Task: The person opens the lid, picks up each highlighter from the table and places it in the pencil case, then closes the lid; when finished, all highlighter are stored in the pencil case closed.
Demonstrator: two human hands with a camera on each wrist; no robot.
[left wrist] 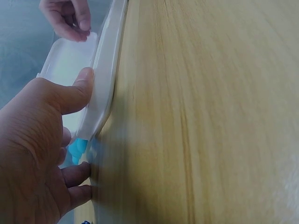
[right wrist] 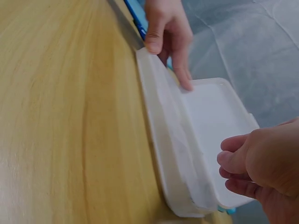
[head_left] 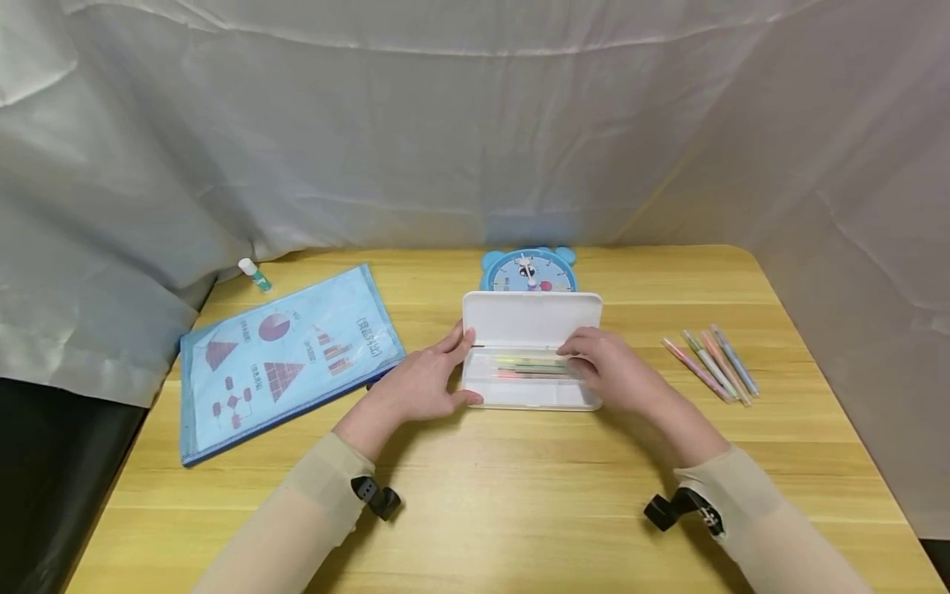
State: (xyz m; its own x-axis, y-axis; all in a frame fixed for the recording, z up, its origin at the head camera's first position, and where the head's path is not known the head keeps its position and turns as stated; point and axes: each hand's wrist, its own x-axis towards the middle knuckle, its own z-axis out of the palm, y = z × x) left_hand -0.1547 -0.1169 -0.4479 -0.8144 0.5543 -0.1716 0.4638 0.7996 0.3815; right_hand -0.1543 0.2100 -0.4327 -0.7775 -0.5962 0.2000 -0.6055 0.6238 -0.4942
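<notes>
A white pencil case (head_left: 532,398) lies on the table with its lid (head_left: 532,318) raised at the back. Several slim pens (head_left: 530,368) in pale yellow, green and pink lie inside it, slightly blurred. My left hand (head_left: 423,381) grips the case's left end, thumb at the front corner and index finger at the back by the lid. Above the right part of the case is my right hand (head_left: 618,369). In the right wrist view, the right hand (right wrist: 271,163) has its fingers loosely bent and nothing visible between them. The pens inside are hidden in both wrist views.
Right of the case lie several coloured pens (head_left: 716,363). A blue document bag (head_left: 289,355) with printed charts lies at the left, a glue stick (head_left: 256,275) behind it. Directly behind the lid is a blue animal-shaped clock (head_left: 529,271). A grey curtain (head_left: 475,132) hangs along the table's back.
</notes>
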